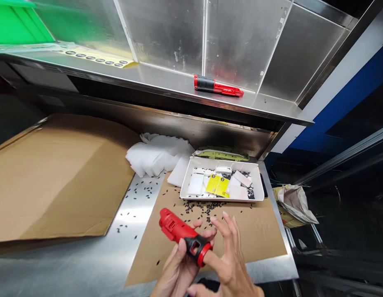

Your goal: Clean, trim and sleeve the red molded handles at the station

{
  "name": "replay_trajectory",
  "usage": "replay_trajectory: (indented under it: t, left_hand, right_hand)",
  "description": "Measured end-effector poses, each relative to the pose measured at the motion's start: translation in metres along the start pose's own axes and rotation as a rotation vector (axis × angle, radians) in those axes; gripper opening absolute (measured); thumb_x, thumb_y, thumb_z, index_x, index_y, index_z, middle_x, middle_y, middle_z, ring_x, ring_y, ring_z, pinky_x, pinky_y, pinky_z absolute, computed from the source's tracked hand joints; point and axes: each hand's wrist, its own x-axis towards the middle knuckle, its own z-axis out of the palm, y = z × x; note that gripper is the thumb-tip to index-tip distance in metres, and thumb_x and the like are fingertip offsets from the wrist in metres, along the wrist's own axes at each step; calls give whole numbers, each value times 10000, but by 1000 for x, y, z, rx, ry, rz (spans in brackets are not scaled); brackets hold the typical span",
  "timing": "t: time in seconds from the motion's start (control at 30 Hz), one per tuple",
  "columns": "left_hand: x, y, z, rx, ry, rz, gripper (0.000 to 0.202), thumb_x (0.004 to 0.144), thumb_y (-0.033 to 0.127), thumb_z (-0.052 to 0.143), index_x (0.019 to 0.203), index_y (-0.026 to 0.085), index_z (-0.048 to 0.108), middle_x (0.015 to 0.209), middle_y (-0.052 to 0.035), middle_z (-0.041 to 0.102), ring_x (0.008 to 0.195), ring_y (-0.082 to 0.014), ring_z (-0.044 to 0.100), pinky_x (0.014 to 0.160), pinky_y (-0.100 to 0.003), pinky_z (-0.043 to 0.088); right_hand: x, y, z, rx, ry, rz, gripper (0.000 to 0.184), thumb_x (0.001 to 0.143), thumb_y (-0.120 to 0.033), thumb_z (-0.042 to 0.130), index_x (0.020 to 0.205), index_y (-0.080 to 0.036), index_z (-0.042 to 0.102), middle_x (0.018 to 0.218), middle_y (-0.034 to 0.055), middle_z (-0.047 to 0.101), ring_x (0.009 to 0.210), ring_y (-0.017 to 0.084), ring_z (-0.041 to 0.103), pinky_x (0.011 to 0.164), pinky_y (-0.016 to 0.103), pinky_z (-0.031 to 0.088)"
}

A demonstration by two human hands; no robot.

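- Left hand (179,268): clenched around a red plastic housing (175,226), thumb pressed on its side, fingers curled beneath; a firm grasp.
- Right hand (226,264): open, fingers spread; one finger touches the housing's red end, without gripping.
- Housing: held up between the hands, above a brown cardboard sheet (259,235); a black collar (194,245) sits around it, with a red ring at its end.
- How far along: the housing in hand appears joined with its collar; a similar red-and-black housing (218,86) lies on a stainless steel shelf (166,76), far ahead of the hands; whether either is finished cannot be told.
- Left in place: just ahead of the hands, black pellets (203,208) lie scattered on the cardboard; beyond them, a white plastic tray (228,199) holds white pads, yellow tags (217,185) and more pellets.
- Further off: a pile of white foam sheets (157,154) lies ahead and toward the left hand; a crumpled paper bag (294,204) lies beyond the right hand.
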Motion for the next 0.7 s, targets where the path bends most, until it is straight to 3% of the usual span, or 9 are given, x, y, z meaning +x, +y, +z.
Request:
replay_trajectory:
  t: [0.1,0.2,0.3,0.37,0.47,0.53,0.6,0.7]
  left_hand:
    - [4,4,2,33,-59,-18,420,830,433,697,1215,270,654,1226,-74,707,1213,-225,593,1005,-288,468]
    - [11,15,11,258,-27,112,446,847,504,644,1244,303,622,1362,-46,622,1280,-242,532,1032,-326,451]
    - [19,34,22,801,129,372,584,791,583,657,1272,259,594,1369,-94,599,1204,-300,573,1013,-391,456]
    - [24,47,28,1207,253,524,674,758,585,674,1320,228,569,1254,-126,651,1027,-335,628,946,-451,466]
    - [25,62,36,1623,366,735,699,788,521,656,1419,283,473,1098,-81,707,891,-322,630,860,-415,452]
    - [22,67,40,1593,356,817,661,734,451,754,1347,305,555,1114,-41,710,980,-286,621,902,-316,429]
    - [17,70,42,1324,335,790,584,640,362,858,1186,308,661,1042,3,720,998,-222,620,890,-197,423]
    - [10,72,38,826,228,644,452,656,375,854,1061,275,680,818,29,698,748,-164,624,690,-164,497]
  right_hand:
    - [1,3,-6,-90,21,-86,561,686,-388,761,1216,-332,589,1543,69,132,1436,416,129,1108,724,137]
    - [-4,15,-11,-37,115,-42,411,782,-334,666,1184,-334,582,1540,60,185,1449,378,154,1116,688,196]
    - [-12,45,-13,19,201,265,245,914,-332,522,1142,-260,573,1454,112,381,1384,300,356,1091,528,372]
    - [-16,71,-10,13,128,489,218,965,-326,443,1088,-224,592,1287,117,550,1239,242,526,1024,408,454]
    - [-19,105,5,-19,-49,609,174,933,-232,491,1011,-219,647,1064,75,663,992,213,658,879,319,509]
    - [-20,118,22,-50,-118,661,182,879,-157,545,995,-218,671,1027,76,678,908,225,682,797,309,507]
    - [-20,125,40,-77,-164,727,203,838,-130,589,1004,-211,674,1042,103,675,895,256,686,758,323,490]
    - [-18,129,60,-54,-188,801,168,791,-111,631,932,-197,661,1052,135,669,929,296,674,757,349,467]
